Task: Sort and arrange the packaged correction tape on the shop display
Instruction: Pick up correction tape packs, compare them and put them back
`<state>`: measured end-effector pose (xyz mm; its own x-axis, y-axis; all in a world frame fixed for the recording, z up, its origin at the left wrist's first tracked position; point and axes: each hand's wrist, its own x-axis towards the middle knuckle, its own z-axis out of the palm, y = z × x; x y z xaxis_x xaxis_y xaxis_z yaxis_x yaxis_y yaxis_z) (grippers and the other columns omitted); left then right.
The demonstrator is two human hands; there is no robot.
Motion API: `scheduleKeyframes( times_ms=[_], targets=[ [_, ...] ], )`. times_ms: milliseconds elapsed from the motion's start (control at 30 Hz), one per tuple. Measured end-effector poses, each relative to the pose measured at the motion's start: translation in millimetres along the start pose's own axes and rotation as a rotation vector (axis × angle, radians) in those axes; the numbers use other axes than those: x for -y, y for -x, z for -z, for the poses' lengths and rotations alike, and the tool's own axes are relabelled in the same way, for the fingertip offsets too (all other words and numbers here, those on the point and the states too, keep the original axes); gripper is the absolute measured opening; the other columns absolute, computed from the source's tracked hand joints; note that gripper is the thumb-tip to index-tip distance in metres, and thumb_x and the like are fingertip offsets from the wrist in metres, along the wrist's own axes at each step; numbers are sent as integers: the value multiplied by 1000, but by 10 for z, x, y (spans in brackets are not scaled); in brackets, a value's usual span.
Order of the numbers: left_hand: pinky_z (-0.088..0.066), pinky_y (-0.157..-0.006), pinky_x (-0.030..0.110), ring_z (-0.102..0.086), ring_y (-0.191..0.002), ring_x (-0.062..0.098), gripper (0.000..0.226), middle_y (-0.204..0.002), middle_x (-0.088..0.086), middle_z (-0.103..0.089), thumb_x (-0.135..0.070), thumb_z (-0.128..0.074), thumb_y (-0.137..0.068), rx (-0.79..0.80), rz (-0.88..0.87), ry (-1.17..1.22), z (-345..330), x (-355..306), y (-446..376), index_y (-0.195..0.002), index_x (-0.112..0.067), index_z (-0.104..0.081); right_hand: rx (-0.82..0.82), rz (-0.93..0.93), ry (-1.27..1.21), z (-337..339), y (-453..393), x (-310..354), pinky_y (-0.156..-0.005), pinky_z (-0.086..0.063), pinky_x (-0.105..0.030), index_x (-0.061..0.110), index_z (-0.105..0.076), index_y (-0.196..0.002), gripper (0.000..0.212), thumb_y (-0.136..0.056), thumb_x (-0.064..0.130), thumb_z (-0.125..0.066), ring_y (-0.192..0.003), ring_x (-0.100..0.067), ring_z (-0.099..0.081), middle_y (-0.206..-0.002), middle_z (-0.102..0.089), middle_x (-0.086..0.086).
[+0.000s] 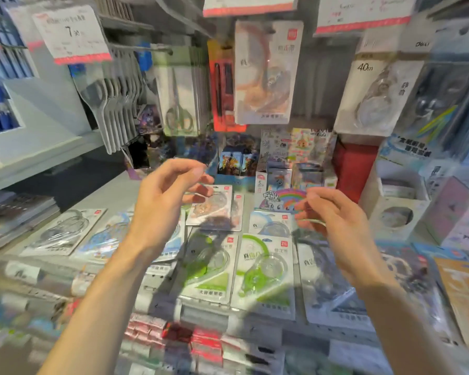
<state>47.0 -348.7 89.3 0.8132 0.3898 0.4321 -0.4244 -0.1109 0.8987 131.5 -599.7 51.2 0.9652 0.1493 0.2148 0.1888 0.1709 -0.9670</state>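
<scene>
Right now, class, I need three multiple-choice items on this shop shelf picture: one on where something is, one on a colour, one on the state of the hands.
1. Where is the orange-patterned pack?
A. hanging above the shelf
B. flat on the shelf
C. in a hand

2. What colour are the two matching packs lying side by side between the forearms?
A. red
B. green
C. black

3. What are the hands doing?
A. both hold nothing
B. both grip one pack
C. one presses a pack

Key: 1 A, it hangs up high; 2 B, green print and dispensers; 3 A, left hand and right hand hover with loosely curled fingers, nothing in them.
</scene>
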Motion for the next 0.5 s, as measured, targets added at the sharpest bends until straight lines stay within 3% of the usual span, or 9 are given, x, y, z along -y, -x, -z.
scheduleKeyframes(
  times_ms=[100,267,333,400,500],
  targets=[
    [-56,-66,22,-70,-69,14,6,-79,1,-77,-19,-68,-91,-47,57,53,191,275,220,-89,-20,-74,-11,-70,-20,-108,253,-172,-56,-58,-21,8,-65,-95,10,-101,3,-59,-57,-12,-68,-66,-75,0],
    [-56,-75,31,-69,-73,21,12,-82,1,-76,-34,-74,-78,-82,129,117,611,631,397,-86,-25,-77,-37,-144,-40,-469,538,-413,-62,-59,-34,6,-65,-102,13,-99,-6,-58,-63,-25,-64,-73,-73,-9],
    [-56,-71,29,-69,-70,19,5,-80,3,-76,-22,-72,-86,-70,156,155,812,728,391,-87,-23,-77,-50,-161,-42,-685,608,-483,-62,-59,-30,6,-65,-104,15,-99,-6,-58,-63,-23,-65,-74,-74,-10],
    [-57,-63,22,-69,-64,15,15,-76,3,-76,-7,-63,-94,-51,164,169,1053,798,346,-89,-16,-74,-69,-159,-34,-947,666,-546,-62,-60,-26,8,-66,-102,16,-98,-6,-59,-62,-20,-68,-76,-75,-11],
    [-57,-61,19,-70,-62,12,21,-73,1,-76,-6,-63,-91,-25,206,180,1503,844,197,-83,-20,-76,-111,-153,-31,-1382,752,-631,-63,-59,-24,10,-68,-100,16,-97,-3,-60,-64,-18,-70,-77,-77,-9]
  ],
)
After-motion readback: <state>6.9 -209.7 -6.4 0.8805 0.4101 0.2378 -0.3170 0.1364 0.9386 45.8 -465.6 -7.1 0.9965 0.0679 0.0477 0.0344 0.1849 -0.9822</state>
